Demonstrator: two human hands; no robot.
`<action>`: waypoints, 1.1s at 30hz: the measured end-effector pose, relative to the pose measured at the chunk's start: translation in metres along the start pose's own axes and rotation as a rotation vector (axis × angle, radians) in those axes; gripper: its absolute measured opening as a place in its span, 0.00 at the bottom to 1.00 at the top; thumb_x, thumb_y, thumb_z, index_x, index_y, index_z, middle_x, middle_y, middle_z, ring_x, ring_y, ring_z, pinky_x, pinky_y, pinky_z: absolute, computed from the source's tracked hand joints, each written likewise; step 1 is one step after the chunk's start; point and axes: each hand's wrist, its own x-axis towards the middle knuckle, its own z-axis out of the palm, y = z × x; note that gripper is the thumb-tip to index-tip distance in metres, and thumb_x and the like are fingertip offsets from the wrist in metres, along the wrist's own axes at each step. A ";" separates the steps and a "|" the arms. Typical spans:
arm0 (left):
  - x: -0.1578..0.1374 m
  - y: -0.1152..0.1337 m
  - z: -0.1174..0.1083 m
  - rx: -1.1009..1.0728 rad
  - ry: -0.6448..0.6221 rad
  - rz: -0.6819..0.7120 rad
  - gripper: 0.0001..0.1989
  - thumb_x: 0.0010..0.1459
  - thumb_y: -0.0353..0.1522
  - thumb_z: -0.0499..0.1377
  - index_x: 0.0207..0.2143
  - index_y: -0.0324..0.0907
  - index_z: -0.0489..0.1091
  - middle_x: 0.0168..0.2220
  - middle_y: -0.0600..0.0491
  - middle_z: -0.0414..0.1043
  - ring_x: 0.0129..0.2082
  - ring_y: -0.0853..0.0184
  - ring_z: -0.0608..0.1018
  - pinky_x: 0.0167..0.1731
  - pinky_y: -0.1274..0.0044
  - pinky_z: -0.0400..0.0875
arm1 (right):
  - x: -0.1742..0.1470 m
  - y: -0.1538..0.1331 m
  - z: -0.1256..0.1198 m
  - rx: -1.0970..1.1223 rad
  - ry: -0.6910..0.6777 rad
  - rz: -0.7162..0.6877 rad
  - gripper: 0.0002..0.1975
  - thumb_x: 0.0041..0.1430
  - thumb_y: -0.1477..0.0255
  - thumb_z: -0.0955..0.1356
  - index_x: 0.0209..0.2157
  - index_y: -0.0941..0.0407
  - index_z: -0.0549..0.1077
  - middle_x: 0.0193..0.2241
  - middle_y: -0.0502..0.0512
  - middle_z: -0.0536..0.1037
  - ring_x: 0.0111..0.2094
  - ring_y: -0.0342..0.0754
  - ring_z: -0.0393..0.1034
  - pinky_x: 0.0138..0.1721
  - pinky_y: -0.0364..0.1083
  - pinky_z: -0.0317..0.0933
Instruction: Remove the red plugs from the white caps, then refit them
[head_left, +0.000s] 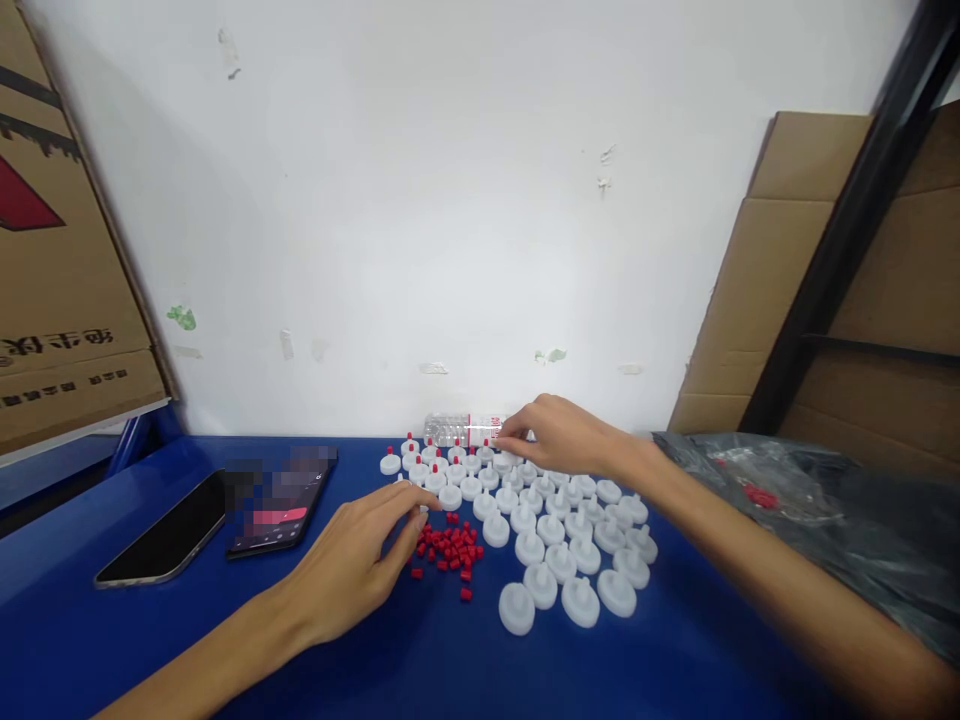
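Note:
My left hand (367,548) is over the left edge of a loose pile of small red caps (450,545). Its thumb and index fingertip come close together beside a white lid (450,497); anything between them is too small to make out. Farther back, my right hand (559,437) has thumb and fingers pinched at the back of the white round lids with upright nozzles; what the pinch holds is hidden. Just left of those fingertips stands a lid with a red cap (486,449) on its nozzle. Several capped lids (435,476) stand at the back left. Many uncapped lids (553,530) spread rightward.
A clear plastic bottle (448,430) lies against the wall behind the lids. Two phones, one dark (165,530) and one with a lit screen (283,505), lie at left. A grey plastic bag (847,530) with red caps fills the right side. Cardboard (67,260) flanks the table.

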 end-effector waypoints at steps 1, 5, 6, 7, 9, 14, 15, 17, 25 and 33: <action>0.000 0.001 -0.001 -0.002 0.001 -0.006 0.13 0.72 0.35 0.47 0.51 0.47 0.69 0.42 0.52 0.76 0.40 0.63 0.77 0.40 0.74 0.69 | 0.000 -0.009 0.001 0.017 0.016 -0.044 0.14 0.68 0.63 0.66 0.36 0.54 0.82 0.27 0.53 0.82 0.26 0.45 0.70 0.30 0.45 0.53; -0.002 0.002 -0.001 -0.007 0.001 -0.029 0.14 0.72 0.37 0.48 0.53 0.46 0.67 0.35 0.55 0.76 0.30 0.66 0.76 0.29 0.77 0.67 | -0.001 -0.037 0.005 0.111 0.012 -0.186 0.12 0.67 0.65 0.68 0.36 0.55 0.82 0.27 0.52 0.82 0.25 0.44 0.71 0.28 0.44 0.54; -0.002 0.001 0.000 -0.011 0.010 -0.034 0.14 0.72 0.37 0.49 0.54 0.46 0.67 0.34 0.56 0.75 0.27 0.67 0.75 0.28 0.77 0.66 | -0.002 -0.042 0.006 0.138 0.004 -0.217 0.12 0.68 0.65 0.68 0.37 0.54 0.82 0.28 0.52 0.82 0.26 0.44 0.71 0.29 0.44 0.55; -0.002 0.001 0.001 -0.022 0.021 -0.038 0.15 0.71 0.38 0.49 0.56 0.46 0.65 0.34 0.56 0.75 0.26 0.68 0.74 0.27 0.78 0.66 | -0.003 -0.046 0.006 0.161 -0.005 -0.248 0.11 0.68 0.65 0.67 0.39 0.54 0.82 0.29 0.51 0.83 0.27 0.44 0.72 0.31 0.44 0.57; -0.001 0.001 0.003 -0.068 0.029 -0.040 0.17 0.71 0.40 0.52 0.59 0.48 0.63 0.35 0.57 0.76 0.24 0.70 0.74 0.25 0.78 0.66 | -0.004 -0.054 0.006 0.185 -0.018 -0.298 0.11 0.68 0.67 0.67 0.40 0.54 0.82 0.30 0.51 0.83 0.29 0.44 0.74 0.33 0.44 0.58; 0.001 0.005 0.005 -0.158 -0.001 -0.032 0.17 0.66 0.41 0.59 0.55 0.50 0.69 0.37 0.58 0.79 0.24 0.71 0.77 0.24 0.80 0.68 | -0.008 -0.071 0.006 0.216 -0.041 -0.329 0.10 0.68 0.70 0.66 0.39 0.54 0.81 0.29 0.50 0.83 0.29 0.44 0.74 0.34 0.44 0.60; 0.002 0.005 0.005 -0.168 0.009 -0.034 0.16 0.65 0.42 0.60 0.54 0.49 0.70 0.36 0.58 0.79 0.24 0.70 0.77 0.24 0.80 0.68 | -0.009 -0.073 0.007 0.230 -0.043 -0.326 0.10 0.68 0.70 0.66 0.40 0.54 0.81 0.30 0.50 0.83 0.29 0.45 0.74 0.34 0.44 0.60; 0.001 0.006 0.005 -0.191 0.034 -0.041 0.16 0.64 0.42 0.62 0.52 0.49 0.71 0.36 0.58 0.79 0.24 0.71 0.77 0.24 0.80 0.68 | -0.010 -0.076 0.007 0.264 -0.047 -0.321 0.10 0.68 0.68 0.66 0.41 0.53 0.81 0.31 0.51 0.83 0.30 0.45 0.74 0.34 0.45 0.60; -0.003 0.005 0.004 -0.009 0.128 -0.064 0.14 0.66 0.44 0.58 0.33 0.44 0.67 0.24 0.60 0.71 0.20 0.70 0.72 0.22 0.79 0.60 | -0.008 -0.081 0.012 0.276 -0.060 -0.381 0.14 0.57 0.59 0.75 0.38 0.53 0.77 0.36 0.51 0.80 0.34 0.46 0.71 0.33 0.43 0.58; -0.003 0.001 -0.007 -0.075 0.018 0.062 0.17 0.73 0.38 0.46 0.31 0.44 0.62 0.27 0.58 0.66 0.26 0.69 0.67 0.29 0.77 0.58 | -0.010 -0.079 0.011 0.381 -0.089 -0.290 0.21 0.62 0.67 0.72 0.52 0.50 0.62 0.35 0.48 0.80 0.25 0.43 0.64 0.29 0.44 0.55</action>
